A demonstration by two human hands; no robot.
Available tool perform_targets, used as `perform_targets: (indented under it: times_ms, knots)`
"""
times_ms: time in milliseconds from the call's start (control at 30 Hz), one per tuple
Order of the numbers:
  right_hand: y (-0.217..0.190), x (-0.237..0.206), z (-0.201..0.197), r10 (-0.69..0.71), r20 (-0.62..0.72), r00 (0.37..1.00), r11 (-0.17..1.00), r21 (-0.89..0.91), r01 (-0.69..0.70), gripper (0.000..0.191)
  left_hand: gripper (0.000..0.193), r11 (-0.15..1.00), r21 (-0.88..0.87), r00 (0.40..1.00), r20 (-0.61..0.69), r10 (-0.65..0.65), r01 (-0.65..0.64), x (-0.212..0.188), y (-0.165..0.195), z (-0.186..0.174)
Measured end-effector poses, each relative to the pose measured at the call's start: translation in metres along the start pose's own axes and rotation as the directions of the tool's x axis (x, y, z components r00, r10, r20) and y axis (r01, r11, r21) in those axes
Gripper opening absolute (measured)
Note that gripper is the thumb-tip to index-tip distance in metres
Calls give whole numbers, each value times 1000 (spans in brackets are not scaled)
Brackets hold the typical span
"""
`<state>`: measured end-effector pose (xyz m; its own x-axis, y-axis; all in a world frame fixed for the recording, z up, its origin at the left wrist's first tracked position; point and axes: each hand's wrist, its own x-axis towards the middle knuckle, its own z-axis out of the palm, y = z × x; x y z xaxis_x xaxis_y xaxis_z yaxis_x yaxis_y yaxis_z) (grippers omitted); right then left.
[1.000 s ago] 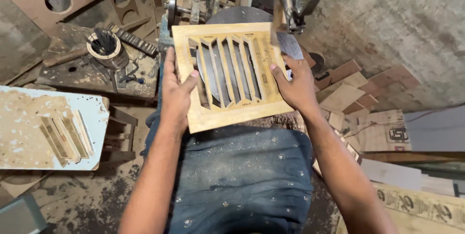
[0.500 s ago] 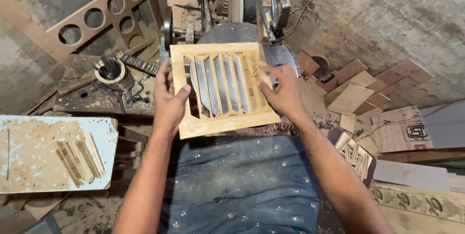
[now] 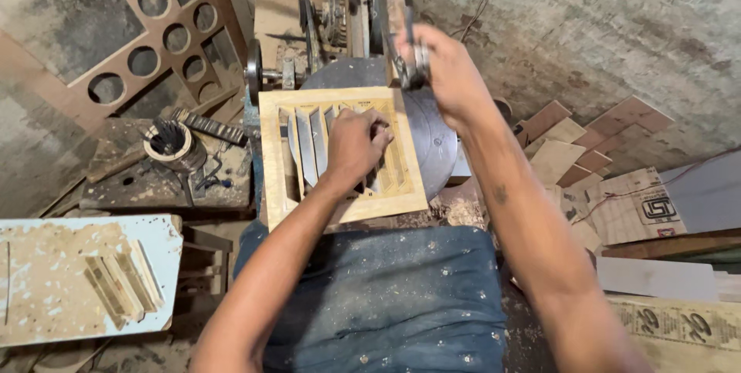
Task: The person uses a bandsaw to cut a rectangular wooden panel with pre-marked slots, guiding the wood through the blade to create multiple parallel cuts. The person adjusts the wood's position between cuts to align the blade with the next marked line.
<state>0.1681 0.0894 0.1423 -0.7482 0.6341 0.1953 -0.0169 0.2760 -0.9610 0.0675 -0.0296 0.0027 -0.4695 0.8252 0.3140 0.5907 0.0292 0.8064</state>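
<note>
A square plywood panel [image 3: 278, 164] with slanted slots cut through it lies flat on the round metal table [image 3: 432, 137] of a saw machine. My left hand [image 3: 353, 144] presses down on the slotted middle of the panel, fingers bent into the slots. My right hand [image 3: 444, 72] is raised above the panel's far right corner and grips a metal part [image 3: 414, 56] of the machine's upright arm. My lap in dusty blue cloth [image 3: 386, 303] is just below the panel.
A board with round holes [image 3: 147, 41] leans at the far left. A small round holder with bits [image 3: 171, 144] sits on a dark bench. A dusty white board [image 3: 85, 280] carries several thin wood strips. Plywood offcuts [image 3: 571, 149] lie at the right.
My right hand left the panel's right edge and rose to the machine's metal part. My left hand shifted from the left edge onto the panel's slotted middle.
</note>
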Motion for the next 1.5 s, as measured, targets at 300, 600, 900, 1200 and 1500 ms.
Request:
perform_targets:
  times_ms: [300,600,900,1200,1500]
  knots:
    - [-18,-92,3,-491,76,868,625,-663,412,30,59,999,-39,990,-141,18,-23,4,2,3]
    - [30,55,28,-255,-79,964,803,-573,165,89,46,994,-110,998,-51,-26,20,6,3,4]
    - [-11,35,35,376,-261,889,771,-445,-456,60,42,1000,10,997,73,22,-23,5,0,6]
    - [-10,37,34,329,-246,912,725,-553,-411,57,26,985,42,977,137,163,-170,16,3,-7]
    - [-17,33,40,369,-271,889,740,-493,-457,48,27,972,-20,972,-17,234,-234,17,7,-2]
